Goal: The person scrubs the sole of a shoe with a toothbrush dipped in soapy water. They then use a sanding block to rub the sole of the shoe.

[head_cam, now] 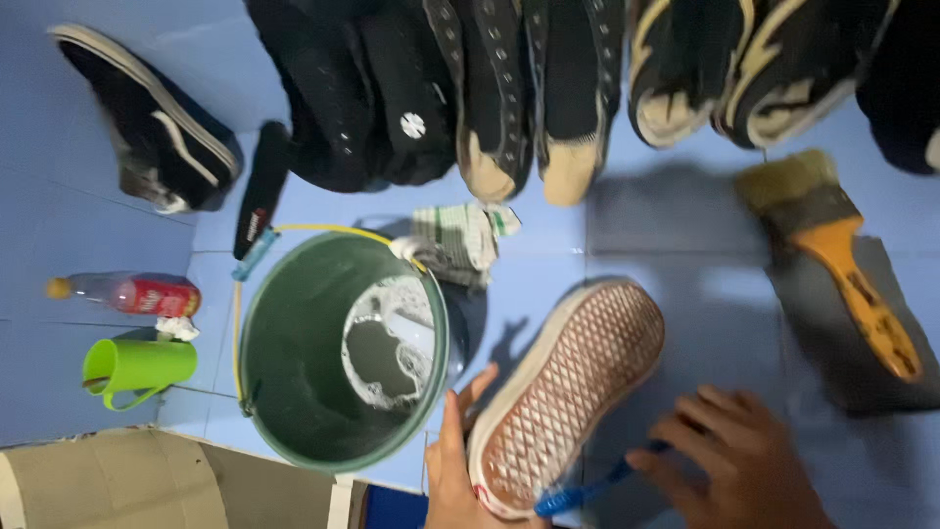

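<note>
1. The left hand [452, 460] grips a sneaker [566, 392] at its heel end, fingers wrapped around the edge, and holds it sole-up so that the waffle-patterned rubber sole faces the camera.
2. The sneaker sits low in the middle of the view, just right of the bucket, with its toe pointing up and to the right.
3. The right hand [739, 460] closes around the handle of a blue brush [586, 490], whose head touches the sole near the heel.
4. A green bucket [294, 372] with a yellow handle stands just left of the sneaker; soapy water with foam lies in its bottom.
5. A crumpled green-and-white packet [460, 240] lies at the bucket's upper rim.
6. A lime-green plastic mug [137, 367] lies on its side left of the bucket, with a small red-labelled bottle [127, 294] above it.
7. A wide paintbrush [832, 250] with an orange handle rests on the blue tiled floor [685, 225] at the right.
8. A row of dark shoes [548, 78] lines the top edge, and one black sneaker with a white stripe [147, 122] lies apart at the upper left.
</note>
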